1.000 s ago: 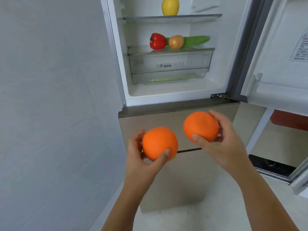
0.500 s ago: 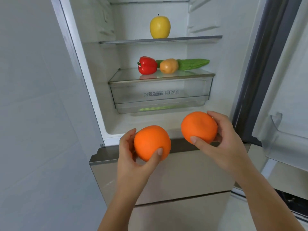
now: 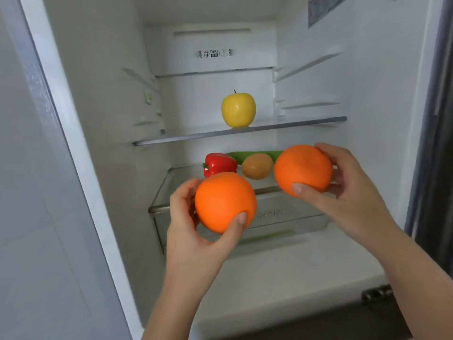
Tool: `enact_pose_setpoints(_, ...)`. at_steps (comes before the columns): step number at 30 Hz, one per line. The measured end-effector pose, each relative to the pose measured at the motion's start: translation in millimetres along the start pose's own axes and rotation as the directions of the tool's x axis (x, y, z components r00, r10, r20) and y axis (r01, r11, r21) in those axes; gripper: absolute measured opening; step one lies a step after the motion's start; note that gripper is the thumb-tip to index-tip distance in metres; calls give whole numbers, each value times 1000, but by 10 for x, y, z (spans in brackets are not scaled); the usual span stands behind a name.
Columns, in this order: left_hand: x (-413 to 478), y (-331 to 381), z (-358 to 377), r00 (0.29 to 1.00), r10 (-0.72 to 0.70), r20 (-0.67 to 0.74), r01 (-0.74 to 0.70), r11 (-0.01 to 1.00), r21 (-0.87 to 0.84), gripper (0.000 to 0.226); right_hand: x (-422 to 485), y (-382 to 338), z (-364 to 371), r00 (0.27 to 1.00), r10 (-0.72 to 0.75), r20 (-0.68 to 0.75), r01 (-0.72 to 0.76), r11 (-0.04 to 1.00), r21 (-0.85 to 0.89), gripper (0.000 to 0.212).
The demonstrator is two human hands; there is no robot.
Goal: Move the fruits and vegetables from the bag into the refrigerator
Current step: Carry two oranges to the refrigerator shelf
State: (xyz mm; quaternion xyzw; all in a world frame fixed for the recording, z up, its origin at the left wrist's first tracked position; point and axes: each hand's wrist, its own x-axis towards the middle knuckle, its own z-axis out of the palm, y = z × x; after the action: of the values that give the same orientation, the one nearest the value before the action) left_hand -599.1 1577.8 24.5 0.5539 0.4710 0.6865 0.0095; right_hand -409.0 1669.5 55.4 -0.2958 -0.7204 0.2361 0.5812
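Two hands hold fruit at the refrigerator [image 3: 103, 119]: left hand [image 3: 193, 231] curled round the near orange [image 3: 225, 202], right hand [image 3: 348, 192] round the far orange [image 3: 302, 169], each best lowered gently onto bare lower shelf [image 3: 176, 185] glass, clear of the red pepper [image 3: 219, 164], lest it roll.

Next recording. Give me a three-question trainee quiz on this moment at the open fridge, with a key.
1. True or false: the left hand and the right hand each grip an orange.
2. What stands on the upper shelf? A) banana B) yellow apple C) tomato
3. Fill in: on the lower shelf, the red pepper lies ___ of the brownish round item.
Key: 1 true (left orange, right orange); 2 B; 3 left.
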Motion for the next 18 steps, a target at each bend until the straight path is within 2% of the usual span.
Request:
enact_pose_setpoints(4,399,-57,29,996,90,-30,-89,995,37,58,457,13,95,997,-67,-28,67,998,-5,74)
enact_pose_setpoints(7,637,-57,100,990,135,-51,-132,989,64,61,728,40,116,994,-109,-24,108,994,-11,63)
enact_pose_setpoints(11,928,-27,186,978,183,-102,-162,969,185,64,1148,130,126,988,-136,-75,137,990,19,59)
enact_pose_setpoints(14,1181,28,198,964,204,-167,-158,954,255,67,1552,192,131,991,-117,-62,118,993,16,62)
enact_pose_setpoints(18,1563,42,218,979,154,-133,-107,946,307,61,2057,340,131,999,-31,31,33,996,-79,69)
